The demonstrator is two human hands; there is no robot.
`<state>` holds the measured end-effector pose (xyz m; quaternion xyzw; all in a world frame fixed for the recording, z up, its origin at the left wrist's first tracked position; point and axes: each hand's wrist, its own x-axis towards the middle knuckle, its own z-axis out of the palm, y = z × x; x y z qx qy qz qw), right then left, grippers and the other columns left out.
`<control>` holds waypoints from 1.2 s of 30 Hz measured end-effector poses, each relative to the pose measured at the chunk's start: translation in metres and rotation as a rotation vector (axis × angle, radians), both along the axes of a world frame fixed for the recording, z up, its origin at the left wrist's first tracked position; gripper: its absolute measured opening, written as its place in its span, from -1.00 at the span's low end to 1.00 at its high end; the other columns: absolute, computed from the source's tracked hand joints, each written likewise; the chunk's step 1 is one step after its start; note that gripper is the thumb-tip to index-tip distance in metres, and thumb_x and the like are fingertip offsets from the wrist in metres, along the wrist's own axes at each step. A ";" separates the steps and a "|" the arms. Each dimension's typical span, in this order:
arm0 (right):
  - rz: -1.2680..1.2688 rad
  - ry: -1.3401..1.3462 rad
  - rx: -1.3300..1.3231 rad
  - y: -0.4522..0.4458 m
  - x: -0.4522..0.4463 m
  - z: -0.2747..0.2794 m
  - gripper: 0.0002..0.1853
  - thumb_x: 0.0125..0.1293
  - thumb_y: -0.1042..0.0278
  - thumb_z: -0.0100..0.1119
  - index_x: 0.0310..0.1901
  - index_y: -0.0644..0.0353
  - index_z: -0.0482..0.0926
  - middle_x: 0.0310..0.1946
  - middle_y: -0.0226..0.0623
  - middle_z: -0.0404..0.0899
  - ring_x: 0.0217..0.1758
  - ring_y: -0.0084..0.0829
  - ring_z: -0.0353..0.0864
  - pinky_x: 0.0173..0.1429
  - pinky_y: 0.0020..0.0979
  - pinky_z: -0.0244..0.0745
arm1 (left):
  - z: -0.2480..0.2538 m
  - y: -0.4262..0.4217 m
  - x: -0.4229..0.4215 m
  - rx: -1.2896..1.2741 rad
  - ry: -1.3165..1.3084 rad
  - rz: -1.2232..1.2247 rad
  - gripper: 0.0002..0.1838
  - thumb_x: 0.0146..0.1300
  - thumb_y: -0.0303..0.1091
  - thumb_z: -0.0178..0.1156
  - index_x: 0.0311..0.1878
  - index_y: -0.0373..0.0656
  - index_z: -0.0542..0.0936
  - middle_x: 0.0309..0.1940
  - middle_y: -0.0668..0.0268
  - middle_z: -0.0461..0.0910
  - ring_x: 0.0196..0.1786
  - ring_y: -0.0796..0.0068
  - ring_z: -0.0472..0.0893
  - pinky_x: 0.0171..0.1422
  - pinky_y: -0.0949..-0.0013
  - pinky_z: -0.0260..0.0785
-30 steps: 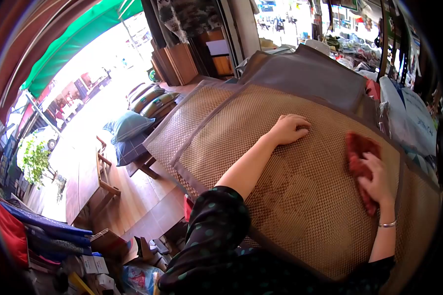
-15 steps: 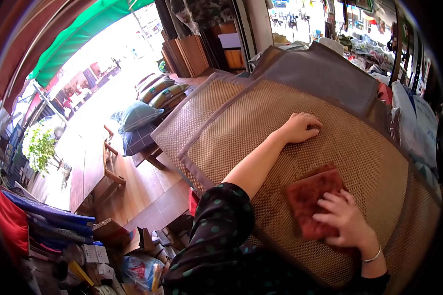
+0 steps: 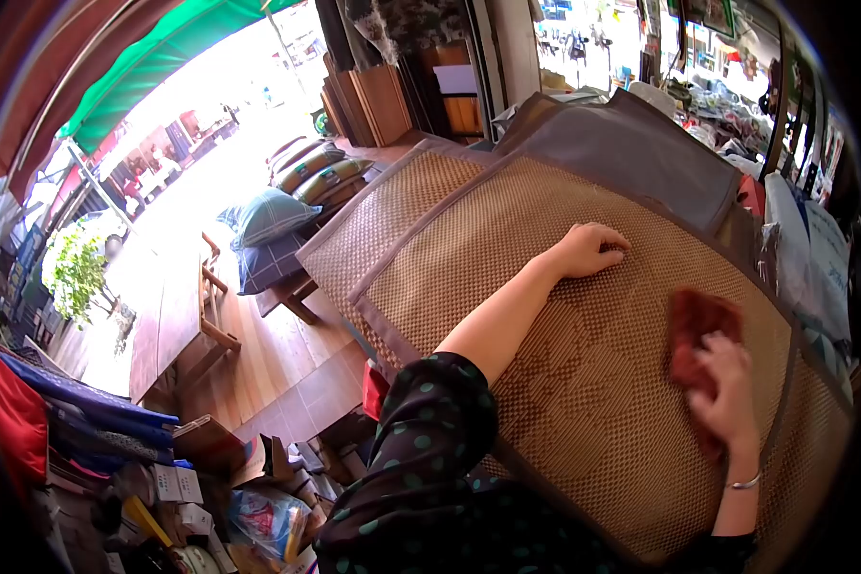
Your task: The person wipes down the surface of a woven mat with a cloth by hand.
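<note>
A woven brown mat [image 3: 469, 258] with a dark fabric border lies spread before me. My left hand [image 3: 591, 251] rests on its upper middle, holding nothing, with the thumb apart from the bent fingers. Toward the right side of the mat, my right hand [image 3: 725, 387] presses on a dark red cloth [image 3: 700, 325]. Motion blurs this hand and the cloth a little, and the palm hides part of the cloth. A darker, damp-looking patch [image 3: 560, 373] marks the weave between my two arms.
Grey sheet material [image 3: 631, 143] lies beyond the mat. To the left are stacked cushions [image 3: 268, 220] and a low wooden bench [image 3: 177, 316]. Boxes and packets [image 3: 268, 517] crowd the floor at lower left. Plastic-wrapped goods [image 3: 808, 249] stand along the right edge.
My right hand has slid the red cloth up and to the right across the mat, uncovering the darker patch. My left hand stays in the same place.
</note>
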<state>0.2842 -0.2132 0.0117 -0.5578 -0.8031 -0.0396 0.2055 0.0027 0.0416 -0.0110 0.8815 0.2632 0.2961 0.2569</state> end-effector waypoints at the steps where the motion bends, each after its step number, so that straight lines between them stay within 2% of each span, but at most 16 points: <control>1: 0.145 -0.036 -0.021 -0.007 -0.030 0.007 -0.43 -0.06 0.15 0.29 0.06 0.16 0.63 0.23 -0.02 0.53 0.44 -0.03 0.38 0.59 0.07 0.01 | -0.002 0.001 0.000 0.021 0.000 -0.013 -0.65 0.30 -0.25 0.28 0.13 -0.08 0.68 0.17 0.12 0.63 0.28 0.09 0.54 0.43 0.13 0.33; 3: 0.405 -0.075 -0.097 -0.023 -0.073 0.013 -0.36 -0.25 0.12 0.51 0.03 -0.03 0.68 0.20 -0.12 0.57 0.42 -0.11 0.42 0.59 0.10 0.02 | -0.001 -0.001 0.000 0.024 0.005 -0.007 -0.65 0.30 -0.25 0.28 0.12 -0.08 0.68 0.16 0.12 0.64 0.27 0.09 0.55 0.43 0.13 0.33; 5: 0.596 -0.088 -0.159 -0.030 -0.081 0.015 -0.28 -0.35 0.11 0.58 0.04 -0.09 0.69 0.21 -0.17 0.57 0.42 -0.13 0.43 0.58 0.11 0.06 | -0.001 -0.001 -0.001 0.032 0.011 -0.006 -0.65 0.30 -0.25 0.28 0.12 -0.09 0.68 0.15 0.12 0.64 0.26 0.09 0.55 0.42 0.13 0.33; 8: 0.459 0.083 -0.301 -0.009 -0.045 0.023 -0.38 -0.26 0.21 0.51 0.02 -0.03 0.71 0.25 -0.16 0.54 0.44 -0.10 0.41 0.57 0.10 0.09 | -0.005 0.000 0.000 0.053 0.009 -0.011 -0.65 0.29 -0.24 0.28 0.12 -0.09 0.68 0.15 0.12 0.64 0.26 0.10 0.55 0.43 0.12 0.32; 11: 0.019 0.131 -0.098 0.011 0.014 0.006 -0.44 -0.11 0.36 0.35 0.06 0.23 0.64 0.32 -0.03 0.47 0.45 -0.01 0.37 0.57 -0.08 0.16 | -0.005 0.001 0.000 0.087 -0.007 -0.032 -0.64 0.30 -0.22 0.27 0.12 -0.09 0.68 0.17 0.12 0.63 0.27 0.10 0.54 0.44 0.12 0.31; 13: -0.182 0.254 -0.075 0.021 0.069 -0.013 -0.45 0.04 0.40 0.28 0.16 0.28 0.57 0.36 -0.03 0.43 0.47 -0.01 0.33 0.58 -0.11 0.15 | -0.003 -0.002 0.000 0.078 0.015 -0.005 -0.64 0.30 -0.21 0.26 0.12 -0.10 0.68 0.19 0.13 0.62 0.28 0.11 0.53 0.44 0.12 0.31; 15: -0.347 0.274 -0.027 0.023 0.099 -0.022 -0.44 0.09 0.38 0.29 0.20 0.30 0.54 0.38 -0.02 0.40 0.48 -0.01 0.31 0.58 -0.12 0.14 | 0.000 -0.004 -0.001 0.066 0.021 -0.005 -0.64 0.30 -0.21 0.26 0.12 -0.09 0.69 0.20 0.14 0.62 0.29 0.12 0.53 0.44 0.12 0.31; 18: -0.330 0.112 -0.010 0.013 0.085 -0.024 -0.41 0.11 0.32 0.30 0.22 0.30 0.52 0.39 0.00 0.39 0.49 -0.02 0.30 0.58 -0.12 0.12 | 0.004 -0.005 -0.002 0.037 0.030 -0.005 -0.64 0.30 -0.22 0.27 0.12 -0.09 0.69 0.20 0.14 0.61 0.29 0.12 0.53 0.44 0.12 0.32; 20: -0.181 0.011 -0.038 0.003 0.029 -0.004 -0.37 0.06 0.20 0.33 0.21 0.25 0.54 0.37 -0.01 0.42 0.50 -0.01 0.28 0.60 0.00 0.04 | 0.003 -0.004 -0.001 0.021 0.035 -0.003 -0.64 0.29 -0.22 0.27 0.12 -0.08 0.69 0.19 0.14 0.62 0.29 0.12 0.53 0.44 0.12 0.32; 22: 0.123 -0.053 -0.013 -0.006 -0.024 0.005 -0.34 -0.08 0.10 0.37 0.12 0.20 0.60 0.28 -0.01 0.50 0.47 -0.02 0.35 0.60 0.06 0.00 | -0.002 0.002 0.000 0.052 0.035 -0.029 -0.65 0.28 -0.23 0.27 0.11 -0.08 0.69 0.17 0.13 0.62 0.28 0.11 0.54 0.43 0.12 0.32; 25: 0.462 -0.098 -0.141 -0.026 -0.075 0.014 -0.31 -0.24 0.08 0.53 0.08 -0.04 0.64 0.22 -0.17 0.55 0.42 -0.09 0.42 0.57 0.16 0.02 | 0.000 -0.002 -0.001 0.026 0.014 -0.030 -0.66 0.27 -0.25 0.28 0.09 -0.08 0.69 0.15 0.12 0.63 0.28 0.10 0.54 0.43 0.11 0.32; 27: 0.524 -0.067 -0.207 -0.029 -0.074 0.019 -0.30 -0.27 0.10 0.55 0.07 -0.05 0.65 0.24 -0.18 0.54 0.42 -0.11 0.42 0.58 0.13 0.02 | 0.000 -0.003 -0.001 0.068 0.022 -0.029 -0.66 0.27 -0.24 0.27 0.09 -0.08 0.69 0.15 0.12 0.63 0.28 0.10 0.54 0.43 0.11 0.31; 30: 0.299 -0.005 -0.162 -0.007 -0.033 0.016 -0.33 -0.22 0.26 0.47 0.10 0.05 0.64 0.29 -0.09 0.50 0.46 -0.07 0.38 0.60 0.10 0.02 | -0.007 -0.001 0.000 0.113 0.010 -0.022 -0.66 0.28 -0.23 0.27 0.09 -0.08 0.69 0.16 0.12 0.63 0.29 0.10 0.53 0.45 0.09 0.29; 33: -0.114 0.142 -0.105 0.012 0.030 0.004 -0.40 0.00 0.38 0.27 0.18 0.29 0.56 0.35 0.00 0.43 0.50 -0.02 0.29 0.62 -0.09 0.07 | -0.004 -0.003 -0.001 0.112 0.013 -0.016 -0.65 0.29 -0.20 0.26 0.10 -0.07 0.69 0.19 0.14 0.61 0.31 0.12 0.52 0.47 0.09 0.26; 35: -0.241 0.199 -0.031 0.023 0.103 -0.032 -0.40 0.13 0.40 0.24 0.27 0.29 0.47 0.39 -0.02 0.39 0.51 -0.02 0.28 0.61 -0.09 0.09 | -0.002 -0.004 -0.001 0.099 0.023 -0.008 -0.65 0.30 -0.20 0.26 0.11 -0.07 0.69 0.21 0.15 0.61 0.32 0.13 0.51 0.48 0.09 0.25; 36: -0.297 0.209 -0.034 0.021 0.110 -0.029 -0.40 0.14 0.39 0.25 0.28 0.29 0.47 0.39 -0.02 0.38 0.51 -0.02 0.27 0.60 -0.09 0.09 | -0.002 -0.004 -0.001 0.095 0.027 -0.005 -0.65 0.30 -0.19 0.26 0.11 -0.06 0.69 0.22 0.16 0.60 0.32 0.13 0.51 0.49 0.09 0.24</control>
